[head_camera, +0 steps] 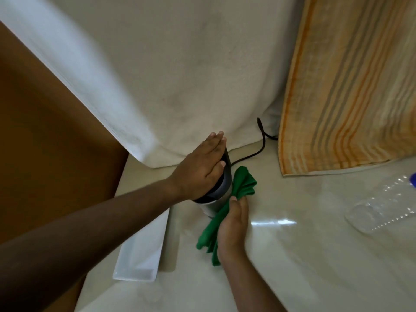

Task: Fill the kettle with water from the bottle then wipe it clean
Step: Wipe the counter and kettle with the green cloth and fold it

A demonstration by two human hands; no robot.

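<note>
Left hand (200, 170) flat atop one kettle (216, 199), right hand (234, 224) clutching one green cloth (238, 185); one bottle (382, 210) nearby.

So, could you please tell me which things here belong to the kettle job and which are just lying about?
In the job:
kettle, left hand flat on its lid
green cloth, held by right hand against the kettle
bottle, lying on its side
cord

Lying about:
white tray
striped towel
white sheet

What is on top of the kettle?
The left hand lies flat on top of the kettle, covering the lid. The right hand presses a green cloth against its side.
</note>
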